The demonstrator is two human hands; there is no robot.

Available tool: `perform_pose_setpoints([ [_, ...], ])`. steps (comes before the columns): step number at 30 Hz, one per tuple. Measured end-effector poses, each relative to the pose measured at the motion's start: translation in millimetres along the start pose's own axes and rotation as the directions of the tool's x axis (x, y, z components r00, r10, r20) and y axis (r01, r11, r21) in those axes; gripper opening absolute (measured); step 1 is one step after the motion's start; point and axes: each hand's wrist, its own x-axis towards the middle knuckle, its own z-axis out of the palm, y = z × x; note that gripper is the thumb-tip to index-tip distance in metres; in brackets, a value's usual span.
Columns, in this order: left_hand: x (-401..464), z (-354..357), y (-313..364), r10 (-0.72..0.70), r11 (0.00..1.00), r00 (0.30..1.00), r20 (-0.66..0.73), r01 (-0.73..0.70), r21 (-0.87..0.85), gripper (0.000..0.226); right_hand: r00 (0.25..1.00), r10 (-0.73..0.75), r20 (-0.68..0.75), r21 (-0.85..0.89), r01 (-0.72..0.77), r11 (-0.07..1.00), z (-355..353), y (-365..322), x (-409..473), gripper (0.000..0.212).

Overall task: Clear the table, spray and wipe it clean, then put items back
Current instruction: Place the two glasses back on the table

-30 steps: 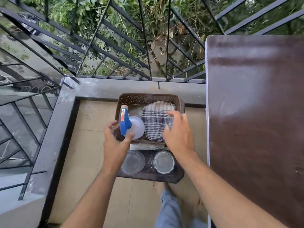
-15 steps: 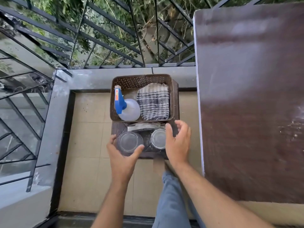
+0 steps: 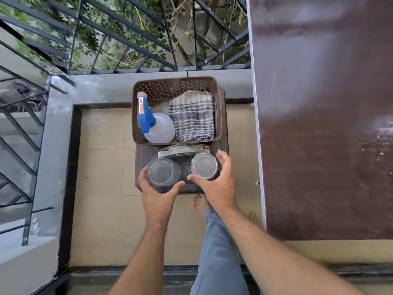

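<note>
Beige floor tiles (image 3: 102, 171) of a railed balcony are seen from above, with a dark brown bench (image 3: 323, 124) along the right side. Beside the bench stands a low dark stool (image 3: 224, 150). On its far half a brown perforated basket (image 3: 176, 86) is set, holding a spray bottle (image 3: 158, 127) with a blue trigger head and a folded striped cloth (image 3: 192, 116). On the near half two clear glass jars stand side by side. The left jar (image 3: 162, 172) is gripped by the left hand (image 3: 158, 196), fingers and thumb curled around it. The right jar (image 3: 204, 166) is cupped by the right hand (image 3: 217, 184), whose fingers are spread around it.
</note>
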Motion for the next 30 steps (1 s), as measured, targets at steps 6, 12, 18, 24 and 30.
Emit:
perform_pose_setpoints([
  [6,10.2,2.3,-4.0,-0.013,1.0,1.0,0.006,0.013,0.018,0.111,1.0,-0.01,0.003,-0.021,0.01,1.0,12.4,13.5,5.1,0.13],
  [12,17.7,3.8,0.7,0.0,0.999,0.999,-0.037,0.001,0.033,0.087,0.995,-0.094,-0.018,-0.133,0.091,0.987,11.5,14.5,12.5,0.098],
  [18,8.4,-9.5,14.5,0.042,0.999,0.999,-0.018,-0.041,0.025,0.079,0.988,-0.135,-0.071,-0.121,0.125,0.985,-1.2,-2.1,2.5,0.087],
  [24,-17.3,-29.8,46.5,0.073,0.997,0.996,-0.054,-0.073,0.0,0.074,0.97,-0.241,-0.035,-0.142,0.234,0.962,-28.6,-41.9,-4.6,0.083],
  [30,-45.5,-42.7,103.6,0.143,0.988,0.989,-0.048,-0.145,-0.046,0.075,0.936,-0.352,-0.022,-0.148,0.345,0.927,-69.1,-101.0,-10.7,0.08],
])
